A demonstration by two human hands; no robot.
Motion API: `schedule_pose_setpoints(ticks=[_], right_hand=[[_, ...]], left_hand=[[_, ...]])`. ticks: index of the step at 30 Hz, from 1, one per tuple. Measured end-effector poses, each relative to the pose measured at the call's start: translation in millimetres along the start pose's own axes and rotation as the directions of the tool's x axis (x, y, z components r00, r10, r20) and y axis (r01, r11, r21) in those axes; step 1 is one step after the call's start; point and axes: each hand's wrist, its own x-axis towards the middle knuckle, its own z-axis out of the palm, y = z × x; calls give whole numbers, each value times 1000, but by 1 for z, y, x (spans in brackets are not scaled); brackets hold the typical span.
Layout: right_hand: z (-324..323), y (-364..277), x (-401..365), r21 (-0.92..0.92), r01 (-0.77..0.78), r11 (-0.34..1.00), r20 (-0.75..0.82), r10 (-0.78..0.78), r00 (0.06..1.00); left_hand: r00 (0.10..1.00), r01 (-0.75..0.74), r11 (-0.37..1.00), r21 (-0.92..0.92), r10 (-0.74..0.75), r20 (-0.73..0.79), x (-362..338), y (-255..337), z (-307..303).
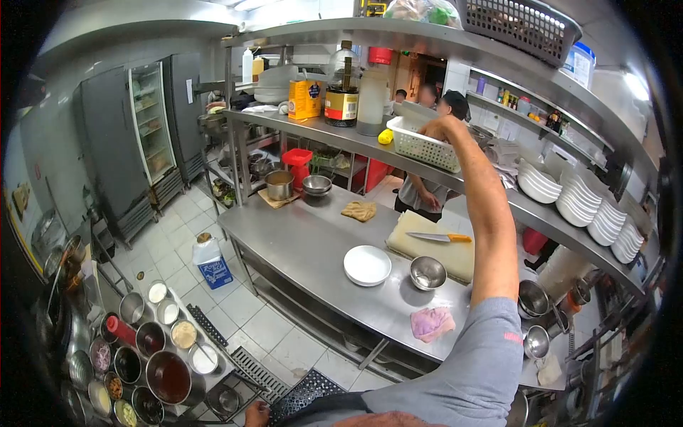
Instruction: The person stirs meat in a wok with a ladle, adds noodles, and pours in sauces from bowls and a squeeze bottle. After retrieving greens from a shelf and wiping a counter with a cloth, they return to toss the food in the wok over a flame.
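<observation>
Our right hand [442, 129] dips into the white basket [427, 152] at one o'clock, its grip hidden, our left hand's [257, 414] at seven unclear; this looks like reaching in, and withdrawal calls for clearing the rim above the surface [284, 229]

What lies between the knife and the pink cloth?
The near part of the cutting board, then a small metal bowl, as the head view shows.

you wear a grey short-sleeved shirt [455, 359], a reddish marking [512, 336] near the right sleeve's hem, and dark cloth [324, 409] below; your right hand [442, 129] and left hand [257, 413] are bare.
</observation>
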Motion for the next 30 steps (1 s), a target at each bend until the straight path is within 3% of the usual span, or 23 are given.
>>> schedule_pose_setpoints(ticks=[1, 2, 4, 5, 6, 7, 8, 11, 12, 14, 15, 17, 18, 19, 20, 21, 23, 24, 25, 26, 27, 28, 30], right_hand=[[1, 4, 12, 1, 2, 1000, 4, -2, 1000], [2, 8, 28, 22, -30, 999, 43, 29, 999], [5, 12, 42, 39, -64, 997, 91, 60, 994], [5, 13, 42, 5, -23, 1000, 53, 23, 998], [4, 14, 41, -31, 16, 999, 16, -16, 1000], [1, 0, 17, -34, 11, 999, -2, -11, 1000], [-2, -6, 8, -36, 11, 999, 0, -11, 1000], [-11, -17, -8, -284, -15, 959, -161, -32, 987], [-14, -22, -13, -240, 0, 971, -132, -33, 991], [-13, -24, -13, -195, 14, 981, -100, -34, 994], [-11, -23, -7, -125, 94, 988, -23, -98, 995], [0, -6, 39, -63, 182, 981, 38, -180, 983], [2, -1, 42, -65, 184, 981, 38, -182, 983], [3, -1, 42, -30, 180, 983, 23, -179, 984], [4, -2, 44, 6, 178, 984, 8, -178, 984], [1, -7, 36, -23, 186, 982, 44, -185, 982], [2, -13, 30, -1, 131, 991, 41, -131, 991], [2, -15, 29, 22, 74, 997, 36, -74, 997], [5, -12, 34, 21, 74, 997, 38, -74, 997], [7, -7, 42, -61, 35, 998, -86, -40, 995], [8, 0, 49, -138, -13, 990, -213, -17, 977], [2, 3, 42, -138, -8, 990, -217, -22, 976], [-19, 8, 11, 319, 179, 931, -259, -96, 961]], left_hand=[[975, -160, 893, 421, 209, -72, -15, -3, 13], [930, -256, 644, 721, 367, 3, -79, 35, 55], [889, -322, 460, 828, 448, 97, -135, 72, 93], [895, -323, 497, 806, 437, 89, -146, 79, 102], [962, -241, 813, 530, 271, 22, -95, 49, 79], [995, -86, 996, 34, 88, -48, -47, 21, 59], [989, 44, 929, -368, -91, -114, -7, -1, 42], [955, 42, 789, -612, -213, -209, 3, -17, 45], [955, 43, 788, -614, -214, -208, 5, -21, 41], [989, 144, 777, -613, -135, 61, 4, -31, 26], [989, 146, 777, -613, -136, 62, 6, -36, 26], [961, 32, 970, -242, -97, -259, -31, -14, 53], [961, 32, 969, -246, -98, -259, -75, 17, 74], [960, -143, 938, 317, 210, -188, -120, 46, 93], [905, -301, 579, 758, 425, 34, -142, 58, 102], [905, -298, 583, 756, 424, 30, -143, 57, 102], [896, -236, 710, 663, 423, -134, -143, 54, 104], [897, -235, 711, 662, 421, -134, -149, 56, 106], [869, -293, 622, 726, 490, -68, -160, 62, 109], [835, -348, 521, 779, 551, 5, -166, 65, 110], [834, -348, 521, 779, 552, 3, -151, 49, 98], [835, -385, 556, 736, 549, 22, -128, 28, 79], [837, -416, 593, 690, 546, 36, -102, 0, 52]])
